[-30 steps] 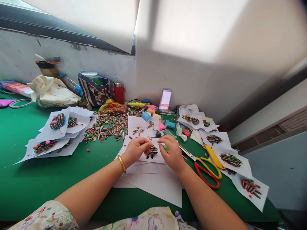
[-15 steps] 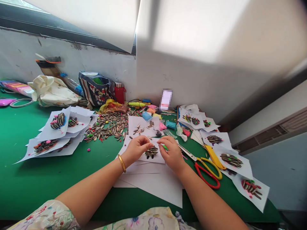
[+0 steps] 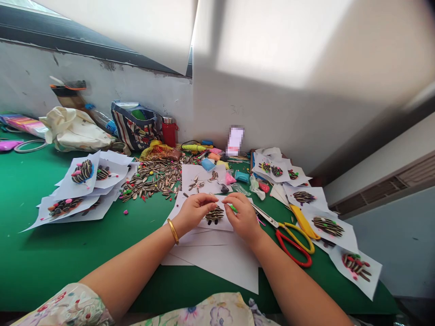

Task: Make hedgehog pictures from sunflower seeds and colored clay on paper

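The seed hedgehog (image 3: 215,214) is lying crosswise between both hands, the left hand (image 3: 194,211) curling narrow fingers just above it, the right hand (image 3: 243,216) pinching green clay (image 3: 233,208).

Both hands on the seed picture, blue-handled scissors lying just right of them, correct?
Not blue: in the head view the scissors have red and yellow handles. The rest holds: both the left hand and right hand are at the seed picture.

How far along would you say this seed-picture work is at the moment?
Done: finished seed pictures lie stacked at left and spread at right. In hand: the left hand and right hand, which pinches something green, work on a half-covered seed shape. Left: a seed pile and blank sheets remain.
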Demonstrator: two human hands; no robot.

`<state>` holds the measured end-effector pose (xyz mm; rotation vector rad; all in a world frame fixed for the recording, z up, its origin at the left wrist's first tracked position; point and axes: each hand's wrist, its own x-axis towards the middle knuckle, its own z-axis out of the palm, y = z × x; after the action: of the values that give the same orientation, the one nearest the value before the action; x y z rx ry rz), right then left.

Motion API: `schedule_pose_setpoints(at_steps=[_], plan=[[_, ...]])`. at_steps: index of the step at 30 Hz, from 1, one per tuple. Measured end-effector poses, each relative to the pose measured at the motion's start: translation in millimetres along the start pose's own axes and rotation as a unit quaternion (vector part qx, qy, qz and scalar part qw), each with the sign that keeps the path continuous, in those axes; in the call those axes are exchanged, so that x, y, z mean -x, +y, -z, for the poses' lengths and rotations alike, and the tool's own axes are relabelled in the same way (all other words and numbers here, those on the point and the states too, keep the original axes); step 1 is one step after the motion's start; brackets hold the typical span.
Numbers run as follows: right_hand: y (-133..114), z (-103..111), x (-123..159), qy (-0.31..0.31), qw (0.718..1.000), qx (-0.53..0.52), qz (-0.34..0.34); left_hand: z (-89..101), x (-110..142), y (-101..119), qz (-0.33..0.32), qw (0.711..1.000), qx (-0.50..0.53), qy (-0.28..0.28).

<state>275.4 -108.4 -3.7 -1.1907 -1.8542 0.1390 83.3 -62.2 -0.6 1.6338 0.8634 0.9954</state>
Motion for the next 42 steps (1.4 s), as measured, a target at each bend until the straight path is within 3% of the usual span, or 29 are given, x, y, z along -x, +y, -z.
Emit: schedule_pose_setpoints(at_steps=[14, 25, 36, 42], plan=[[-3.2, 1.5, -1.3, -0.001, 1.0, -0.004, -0.005, 2.4, 1.8, 8.2, 0.03, 0.998, 0.04, -0.027], [0.1, 1.7, -0.4, -0.003, 1.0, -0.001, -0.009, 0.3, 1.6, 12.4, 0.077, 0.987, 0.137, -0.023], [1.7, 1.6, -0.2, -0.003, 1.0, 0.001, -0.011, 1.1, -0.3, 4.7, 0.062, 0.989, 0.134, -0.005], [-0.6, 1.4, 0.0, -0.005, 1.0, -0.003, -0.011, 2.3, -0.7, 5.3, 0.064, 0.996, 0.066, -0.006]])
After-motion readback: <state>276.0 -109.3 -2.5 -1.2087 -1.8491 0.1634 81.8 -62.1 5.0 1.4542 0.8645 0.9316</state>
